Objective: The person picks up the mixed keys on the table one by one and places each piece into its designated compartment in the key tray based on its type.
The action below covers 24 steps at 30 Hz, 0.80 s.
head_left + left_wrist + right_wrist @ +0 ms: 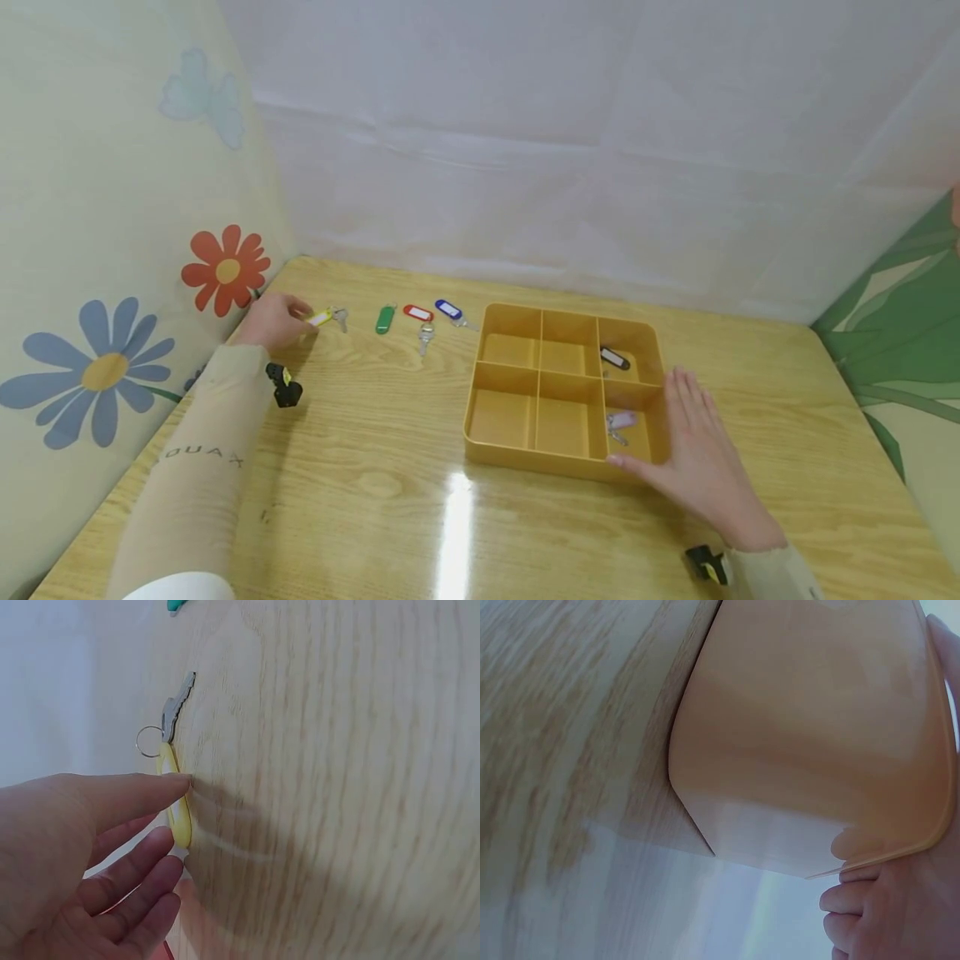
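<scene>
At the far left, my left hand (276, 322) pinches a yellow key tag (180, 821) between thumb and fingertips. A silver key (176, 712) and a thin ring hang from the tag's far end, close to the tabletop. My right hand (705, 454) rests against the right front corner of a mustard-yellow divided box (536, 454), fingers stretched along its side and thumb at the front rim. A black key tag (615, 358) lies in the box's back right compartment. The front right compartment holds a lilac key tag (622, 420) with a key.
Between my left hand and the box lie a green key tag (385, 319), a red key tag (418, 312) with its key, and a blue key tag (448, 309) with its key. A pale cloth backdrop (525, 167) borders the wooden table (360, 483) at the back.
</scene>
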### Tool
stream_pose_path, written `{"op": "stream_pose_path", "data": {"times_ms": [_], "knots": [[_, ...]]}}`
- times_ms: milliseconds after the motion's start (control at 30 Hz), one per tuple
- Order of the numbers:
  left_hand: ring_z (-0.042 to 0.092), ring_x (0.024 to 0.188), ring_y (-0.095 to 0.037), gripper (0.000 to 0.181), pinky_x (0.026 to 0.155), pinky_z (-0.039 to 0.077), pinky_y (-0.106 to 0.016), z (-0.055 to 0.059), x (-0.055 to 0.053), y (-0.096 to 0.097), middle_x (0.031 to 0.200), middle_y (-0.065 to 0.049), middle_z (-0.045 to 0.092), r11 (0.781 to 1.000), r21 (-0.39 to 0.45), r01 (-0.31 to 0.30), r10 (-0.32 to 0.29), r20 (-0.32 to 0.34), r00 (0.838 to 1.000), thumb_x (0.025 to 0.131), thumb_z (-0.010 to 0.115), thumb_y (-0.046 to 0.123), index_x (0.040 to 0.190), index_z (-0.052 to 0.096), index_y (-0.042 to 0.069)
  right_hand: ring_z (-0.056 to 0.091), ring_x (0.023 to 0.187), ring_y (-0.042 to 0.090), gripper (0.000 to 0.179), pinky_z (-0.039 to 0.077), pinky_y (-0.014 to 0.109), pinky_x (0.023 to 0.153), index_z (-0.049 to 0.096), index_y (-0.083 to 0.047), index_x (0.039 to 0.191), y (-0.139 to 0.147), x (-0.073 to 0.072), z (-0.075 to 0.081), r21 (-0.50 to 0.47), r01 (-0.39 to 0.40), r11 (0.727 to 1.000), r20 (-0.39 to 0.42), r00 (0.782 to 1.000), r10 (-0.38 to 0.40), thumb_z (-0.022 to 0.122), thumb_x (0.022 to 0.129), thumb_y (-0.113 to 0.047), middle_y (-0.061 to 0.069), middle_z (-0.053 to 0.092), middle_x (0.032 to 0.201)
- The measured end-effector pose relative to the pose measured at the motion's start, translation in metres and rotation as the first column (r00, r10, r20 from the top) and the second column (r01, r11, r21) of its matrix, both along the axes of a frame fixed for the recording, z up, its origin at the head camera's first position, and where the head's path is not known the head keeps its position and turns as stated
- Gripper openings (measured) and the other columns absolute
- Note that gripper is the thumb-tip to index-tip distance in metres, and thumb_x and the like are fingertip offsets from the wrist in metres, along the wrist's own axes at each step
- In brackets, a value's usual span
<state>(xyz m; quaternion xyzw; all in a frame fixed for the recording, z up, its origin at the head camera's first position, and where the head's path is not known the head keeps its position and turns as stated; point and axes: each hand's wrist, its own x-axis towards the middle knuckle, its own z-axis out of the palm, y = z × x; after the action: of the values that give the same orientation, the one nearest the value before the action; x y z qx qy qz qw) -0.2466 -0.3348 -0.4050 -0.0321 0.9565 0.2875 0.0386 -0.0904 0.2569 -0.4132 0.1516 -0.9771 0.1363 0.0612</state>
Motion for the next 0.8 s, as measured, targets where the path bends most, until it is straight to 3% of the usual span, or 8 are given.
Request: {"op": "stream_pose_path", "data": {"times_ms": [500, 800], "knots": [[0.058, 0.085, -0.036, 0.032, 0.066, 0.046, -0.036, 0.0016, 0.0020, 0.0070, 0.103, -0.026, 0.068, 0.999, -0.033, -0.009, 0.008, -0.017, 1.000, 0.091, 0.076, 0.014, 0.108, 0.070, -0.013, 0.002, 0.152, 0.043, 0.129, -0.006, 0.043, 0.122, -0.001, 0.007, 0.158, 0.0001, 0.0000, 0.0023, 0.000, 0.005, 1.000, 0.024, 1.000, -0.005, 0.067, 0.083, -0.074, 0.022, -0.007, 0.165], [0.061, 0.089, -0.039, 0.035, 0.073, 0.050, -0.045, -0.0024, 0.0047, 0.0078, 0.105, -0.028, 0.068, 1.000, -0.009, 0.001, -0.001, -0.028, 1.000, 0.092, 0.074, 0.014, 0.112, 0.068, -0.014, 0.001, 0.152, 0.042, 0.129, -0.006, 0.042, 0.121, -0.003, 0.005, 0.159, 0.0008, -0.0004, 0.0013, -0.010, 0.003, 1.000, 0.020, 1.000, -0.002, 0.066, 0.083, -0.074, 0.020, -0.008, 0.166]]}}
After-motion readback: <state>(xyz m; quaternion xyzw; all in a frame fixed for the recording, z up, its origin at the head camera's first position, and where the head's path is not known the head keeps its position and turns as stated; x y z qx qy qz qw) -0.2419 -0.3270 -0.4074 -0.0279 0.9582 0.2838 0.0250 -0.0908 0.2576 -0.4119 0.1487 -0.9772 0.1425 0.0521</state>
